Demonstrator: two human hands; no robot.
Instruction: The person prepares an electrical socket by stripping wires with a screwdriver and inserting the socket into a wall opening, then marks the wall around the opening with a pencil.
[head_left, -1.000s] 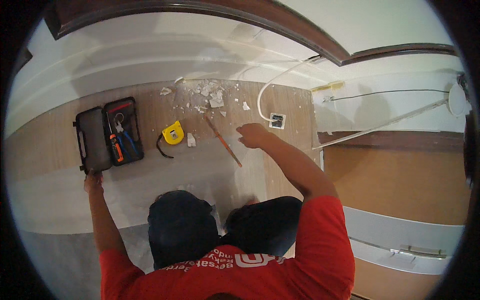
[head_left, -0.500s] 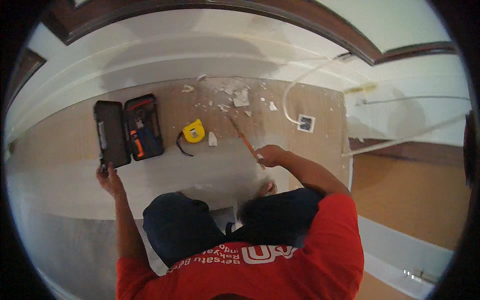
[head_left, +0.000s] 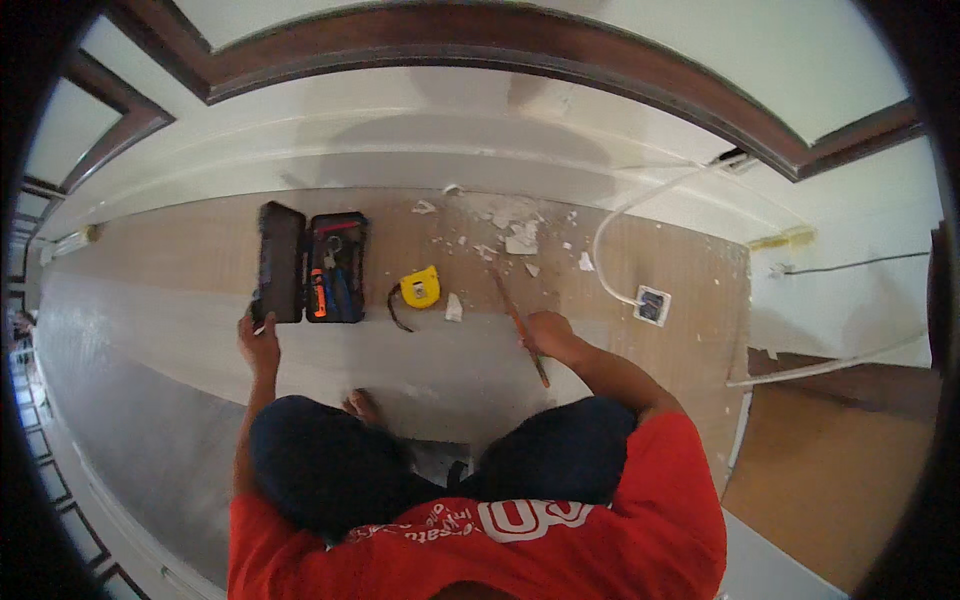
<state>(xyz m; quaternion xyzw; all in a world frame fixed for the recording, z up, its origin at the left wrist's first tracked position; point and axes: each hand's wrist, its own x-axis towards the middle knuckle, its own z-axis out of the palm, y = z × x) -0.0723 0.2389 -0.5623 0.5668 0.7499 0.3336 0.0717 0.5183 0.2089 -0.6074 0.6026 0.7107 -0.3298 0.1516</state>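
My left hand (head_left: 261, 346) pinches the near edge of the black lid (head_left: 283, 262) of an open tool case. The case's other half (head_left: 338, 225) holds an orange-handled tool (head_left: 319, 293), blue-handled pliers (head_left: 341, 291) and a red piece. In my right hand (head_left: 549, 336) is a long thin orange-brown stick-like tool (head_left: 511, 305); it slants over the floor, its far end near white debris. Its exact kind does not show. Between the hands lie a yellow tape measure (head_left: 421, 288) with a black strap and a small white chip (head_left: 454, 307).
Broken white plaster pieces (head_left: 521, 238) are scattered by the wall's foot. At the right, a white conduit (head_left: 607, 240) curves down to a square wall box (head_left: 652, 306) with wires. My bare foot (head_left: 362, 407) rests on the floor between my knees. Dark wooden frames (head_left: 450, 40) line the wall.
The whole view has shifted, so things sit farther right and lower. My left hand stays at the lid, and the tool in my right hand stands a little steeper.
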